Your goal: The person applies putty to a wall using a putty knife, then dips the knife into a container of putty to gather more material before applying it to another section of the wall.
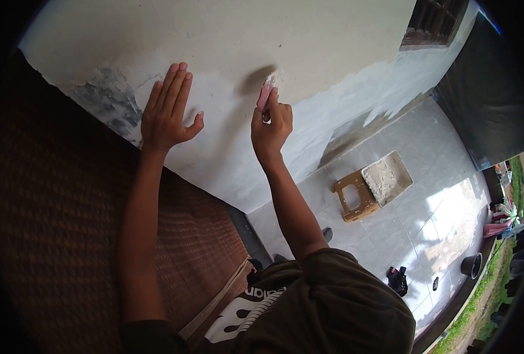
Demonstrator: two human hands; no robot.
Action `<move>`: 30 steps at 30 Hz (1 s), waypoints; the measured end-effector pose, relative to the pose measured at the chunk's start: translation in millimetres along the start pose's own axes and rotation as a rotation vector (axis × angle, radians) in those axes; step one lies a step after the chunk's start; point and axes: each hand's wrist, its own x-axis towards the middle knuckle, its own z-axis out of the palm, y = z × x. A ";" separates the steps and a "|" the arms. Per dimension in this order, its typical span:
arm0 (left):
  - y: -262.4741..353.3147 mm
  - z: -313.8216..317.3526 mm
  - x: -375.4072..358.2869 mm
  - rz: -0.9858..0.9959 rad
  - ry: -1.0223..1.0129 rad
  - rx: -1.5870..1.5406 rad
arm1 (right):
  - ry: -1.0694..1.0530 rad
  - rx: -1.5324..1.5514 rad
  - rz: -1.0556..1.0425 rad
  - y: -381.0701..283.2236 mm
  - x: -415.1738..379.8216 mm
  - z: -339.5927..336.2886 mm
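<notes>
**Sanding of a patched wall, partly done**

Wall (309,41) work stood somewhere in the middle, judging by the surface. The right hand (272,127) was closed in a pinch around a small pink sanding pad (266,94), thumb and fingers wrapped about its lower end, its top edge pressed against the wall just above the knuckles. The left hand (168,112) held nothing: it lay flat and fully open, fingers together and thumb spread, palm against the wall to the left of the pad and near it.

Above and to the right of the right hand the plaster looked cream and fairly even. Around and below both hands ran a paler, whiter band of filler or primer, which I judged to be the part being smoothed. Left of the left hand a grey, flaking patch (111,100) showed bare material under broken paint, so that stretch seemed untreated. A dark smudge just left of the pad read as shadow, though I could not be sure.

Below the right forearm lay a tiled floor (403,236) in bright light. On it, well apart from the hands, stood a small wooden stool (351,197) with a tray of white compound (387,177) touching it. Farther off sat a dark bucket (471,264) by a grass verge. Beneath the left arm hung a brown woven panel (67,236). A dark vent (436,20) sat high to the right.
</notes>
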 end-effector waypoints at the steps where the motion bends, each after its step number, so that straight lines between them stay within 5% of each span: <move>1: -0.5 0.9 1.2 0.001 0.007 -0.004 | -0.033 -0.035 0.013 4.5 1.1 7.1; 9: 0.0 0.4 1.3 -0.004 -0.004 -0.002 | -0.201 0.159 0.096 -44.4 -69.8 10.7; 12: -0.6 1.0 0.4 -0.006 -0.001 -0.012 | -0.320 0.441 0.411 -83.3 -85.0 -25.7; 17: 0.1 0.7 2.2 -0.027 -0.014 0.006 | -0.382 0.718 0.648 -52.1 -70.4 -52.5; 23: -0.2 1.9 0.3 -0.020 -0.015 0.018 | -0.159 0.053 0.052 0.1 -5.4 -40.1; 30: -0.6 1.3 0.6 -0.021 -0.014 0.022 | -0.140 -0.065 -0.022 5.4 -12.1 21.9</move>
